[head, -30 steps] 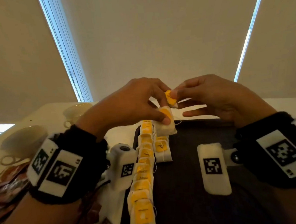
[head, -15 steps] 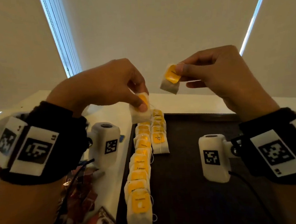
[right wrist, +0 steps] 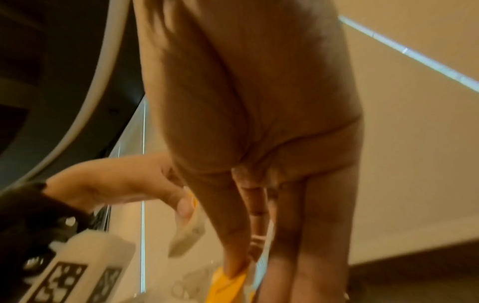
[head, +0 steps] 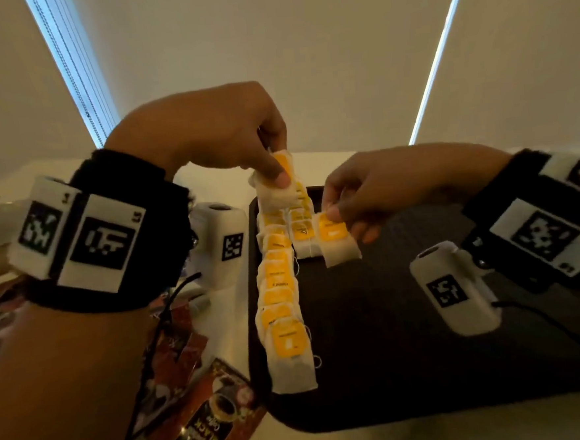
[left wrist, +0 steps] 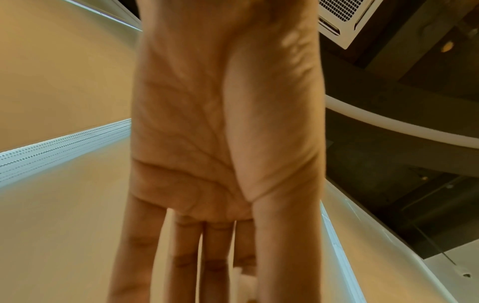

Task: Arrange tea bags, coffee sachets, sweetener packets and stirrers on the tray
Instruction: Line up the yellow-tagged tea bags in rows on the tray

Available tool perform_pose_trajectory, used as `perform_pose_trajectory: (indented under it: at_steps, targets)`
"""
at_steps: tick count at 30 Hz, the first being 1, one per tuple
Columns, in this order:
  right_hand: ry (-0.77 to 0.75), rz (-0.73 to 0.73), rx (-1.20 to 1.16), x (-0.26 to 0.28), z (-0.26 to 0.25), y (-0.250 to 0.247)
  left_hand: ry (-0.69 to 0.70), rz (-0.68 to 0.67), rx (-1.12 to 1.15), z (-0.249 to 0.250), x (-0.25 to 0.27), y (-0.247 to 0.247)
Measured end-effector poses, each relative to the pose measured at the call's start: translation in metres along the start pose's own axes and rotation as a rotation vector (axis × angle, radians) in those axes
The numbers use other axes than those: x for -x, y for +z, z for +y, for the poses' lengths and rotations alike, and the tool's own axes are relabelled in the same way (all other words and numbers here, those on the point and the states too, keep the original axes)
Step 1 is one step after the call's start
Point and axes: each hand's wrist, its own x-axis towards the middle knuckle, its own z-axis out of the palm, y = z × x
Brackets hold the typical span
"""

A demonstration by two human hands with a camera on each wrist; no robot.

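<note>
On the pale tabletop (head: 227, 330) we see a dark tray (head: 412, 366) — our left hand (head: 206, 129) pinches a tea bag (head: 274, 190) above its row (head: 280, 296), our right hand (head: 395, 181) pinches another bag (head: 336, 242) low beside the second row.

I see a row of white tea bags with yellow tags (head: 280, 303) overlapping along the left edge of the dark tray (head: 393, 350). A second short row (head: 301, 234) lies beside it at the far end. One tea bag (head: 334, 240) tilts just above the tray beside that, another (head: 275, 183) hangs higher. Coffee sachets (head: 207, 425) lie off the tray's near-left corner.
</note>
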Motion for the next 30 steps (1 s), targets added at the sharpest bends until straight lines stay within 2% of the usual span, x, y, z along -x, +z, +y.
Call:
perform_pose_trajectory:
  at_steps: [2,4,11,17,26,28,30]
  targets:
    - [0.053,-0.119,0.025,-0.006,0.002,0.008,0.016,-0.001,0.008,0.002,0.001,0.000]
    - [0.089,-0.168,-0.003,-0.013,0.003,0.014,0.025,0.004,0.021,0.003,0.000,-0.001]
    - [0.067,0.026,0.078,-0.042,0.007,0.015,0.033,0.015,0.035,-0.001,-0.002,-0.001]
    - [0.097,-0.020,-0.017,-0.050,0.008,0.014,0.037,-0.002,0.025,0.001,-0.005,0.002]
    - [0.049,0.054,-0.008,-0.055,0.009,0.018,0.022,-0.022,0.062,-0.005,-0.009,0.007]
    - [0.026,0.094,0.050,-0.053,0.007,0.015,0.030,-0.039,0.078,-0.008,-0.010,0.010]
    - [-0.019,0.165,0.005,-0.045,0.000,0.008,0.038,-0.062,0.092,-0.009,-0.009,0.013]
